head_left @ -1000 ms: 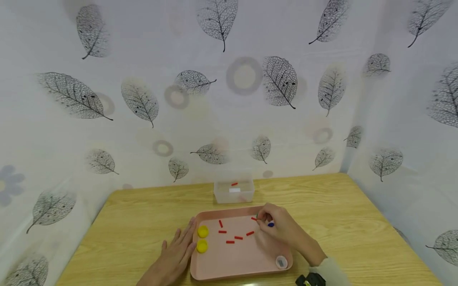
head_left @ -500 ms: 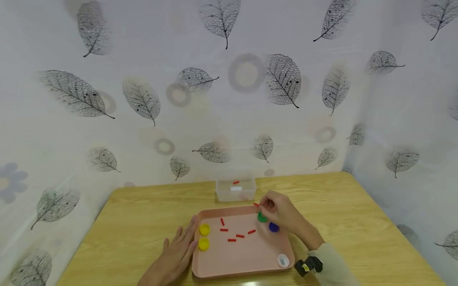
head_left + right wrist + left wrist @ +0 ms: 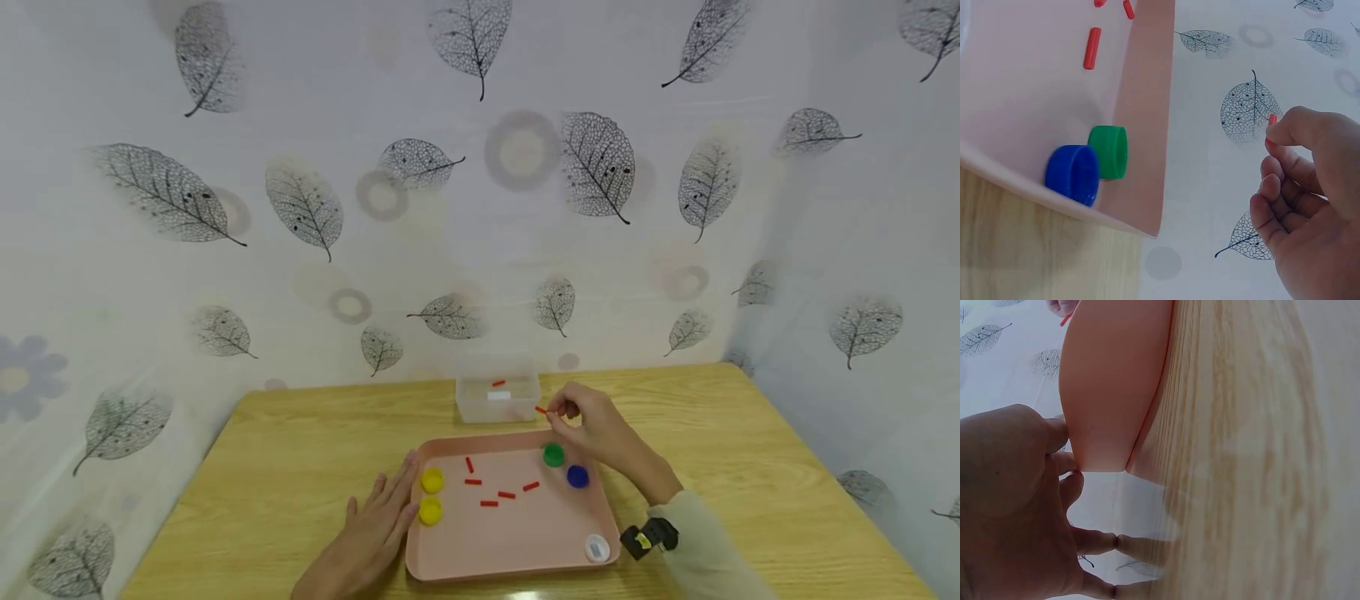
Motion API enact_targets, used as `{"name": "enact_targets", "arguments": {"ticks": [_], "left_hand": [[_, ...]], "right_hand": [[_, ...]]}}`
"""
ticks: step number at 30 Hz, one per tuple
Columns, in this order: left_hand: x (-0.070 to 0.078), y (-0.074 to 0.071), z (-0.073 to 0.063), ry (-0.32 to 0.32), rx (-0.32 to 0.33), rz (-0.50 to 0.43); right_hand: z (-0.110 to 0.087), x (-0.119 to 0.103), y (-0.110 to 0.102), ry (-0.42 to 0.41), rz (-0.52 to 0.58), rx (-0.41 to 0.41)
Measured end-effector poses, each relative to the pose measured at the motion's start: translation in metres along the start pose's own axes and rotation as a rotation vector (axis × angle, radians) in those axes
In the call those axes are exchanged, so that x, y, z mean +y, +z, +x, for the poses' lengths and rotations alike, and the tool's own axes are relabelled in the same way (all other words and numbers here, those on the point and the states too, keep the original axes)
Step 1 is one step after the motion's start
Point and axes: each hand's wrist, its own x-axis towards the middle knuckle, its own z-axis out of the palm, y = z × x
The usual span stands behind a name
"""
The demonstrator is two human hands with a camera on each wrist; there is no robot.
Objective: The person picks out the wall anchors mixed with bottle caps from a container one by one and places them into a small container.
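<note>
Between thumb and index finger my right hand (image 3: 596, 421) pinches a short red stick (image 3: 1272, 120), held above the far right part of the pink tray's (image 3: 510, 542) rim, near the clear box (image 3: 480, 410). My left hand (image 3: 372, 527) lies with fingers extended along the tray's left edge; in the left wrist view its fingertips reach the table and the tray side. Several red sticks (image 3: 507, 495) are scattered in the tray. Two yellow bottle caps (image 3: 432, 480) sit at its left, a green cap (image 3: 553, 455) and a blue cap (image 3: 577, 477) at the far right.
One red stick (image 3: 498, 383) shows in the clear box behind the tray. A white cap (image 3: 597, 547) lies in the tray's near right corner. The wooden table (image 3: 315, 433) meets a leaf-patterned curtain (image 3: 465, 250) at the back.
My right hand has lifted the red stick out of the tray and moved it away from me toward the clear box, uncovering the green and blue caps. My left hand stays at the tray's edge.
</note>
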Motion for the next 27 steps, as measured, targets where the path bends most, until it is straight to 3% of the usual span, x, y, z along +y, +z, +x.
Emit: {"name": "enact_targets", "arguments": {"ticks": [16,22,27], "left_hand": [[0.003,-0.001,0.003,-0.003,-0.002,-0.001],[0.003,-0.001,0.001,-0.004,-0.008,-0.009],[0.002,-0.001,0.0,0.014,0.0,0.0]], "right_hand": [[0.032,0.004,0.0,0.027,0.033,-0.016],[0.038,0.005,0.007,0.08,0.038,-0.046],[0.04,0.006,0.012,0.083,0.011,-0.02]]}}
